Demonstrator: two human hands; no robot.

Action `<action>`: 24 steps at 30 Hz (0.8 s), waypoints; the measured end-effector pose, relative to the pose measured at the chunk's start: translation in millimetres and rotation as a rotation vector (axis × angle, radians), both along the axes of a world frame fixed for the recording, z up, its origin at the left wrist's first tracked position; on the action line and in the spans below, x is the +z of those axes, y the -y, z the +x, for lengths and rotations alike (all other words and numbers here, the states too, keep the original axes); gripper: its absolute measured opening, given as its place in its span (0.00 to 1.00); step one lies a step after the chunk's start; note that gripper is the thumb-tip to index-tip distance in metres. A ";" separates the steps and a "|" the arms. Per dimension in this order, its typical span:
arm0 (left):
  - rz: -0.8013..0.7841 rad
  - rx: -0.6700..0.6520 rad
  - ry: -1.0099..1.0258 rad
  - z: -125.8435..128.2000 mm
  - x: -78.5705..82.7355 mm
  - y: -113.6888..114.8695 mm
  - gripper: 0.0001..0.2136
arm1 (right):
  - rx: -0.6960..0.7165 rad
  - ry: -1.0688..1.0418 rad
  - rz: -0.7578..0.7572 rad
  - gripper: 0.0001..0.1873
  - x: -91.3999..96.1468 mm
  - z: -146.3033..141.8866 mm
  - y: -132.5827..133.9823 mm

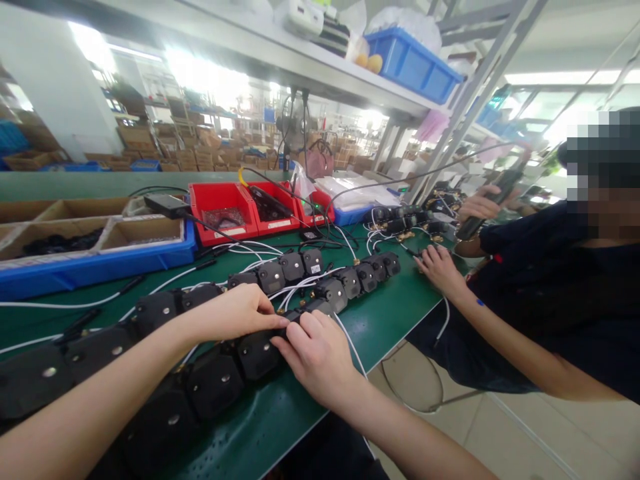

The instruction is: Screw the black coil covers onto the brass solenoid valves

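Head view: left hand (234, 313) and right hand (316, 355) pinch one black module (291, 316) mid-row, probably seating it; mind white leads (299, 285) next.

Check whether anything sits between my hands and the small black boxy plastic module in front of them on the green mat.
Nothing visible does. The left hand and right hand both touch the small black boxy plastic module with their fingertips. Thin white cables run just behind it, not between.
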State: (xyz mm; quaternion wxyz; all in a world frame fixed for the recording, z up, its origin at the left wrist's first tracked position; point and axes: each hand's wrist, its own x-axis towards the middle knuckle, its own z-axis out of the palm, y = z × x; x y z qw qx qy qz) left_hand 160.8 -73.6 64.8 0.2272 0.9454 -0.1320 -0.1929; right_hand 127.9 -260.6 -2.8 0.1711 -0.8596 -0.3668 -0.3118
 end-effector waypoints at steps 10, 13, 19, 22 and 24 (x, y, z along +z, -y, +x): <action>0.011 0.004 -0.020 -1.0 3.3 1.4 0.26 | -0.061 0.041 0.044 0.21 -3.4 1.2 -3.4; 0.005 0.012 -0.020 -0.5 2.6 0.4 0.26 | -0.078 0.035 -0.020 0.22 2.2 -2.1 -2.6; -0.005 0.009 -0.014 0.0 1.5 -1.4 0.26 | -0.100 -0.083 -0.102 0.11 11.5 -9.7 1.5; 0.008 0.016 -0.029 -0.8 4.5 0.1 0.26 | -0.061 -0.171 -0.015 0.11 9.9 -11.1 3.2; 0.013 0.020 -0.036 -1.6 6.3 0.7 0.26 | -0.024 -0.234 0.085 0.10 7.4 -11.8 4.0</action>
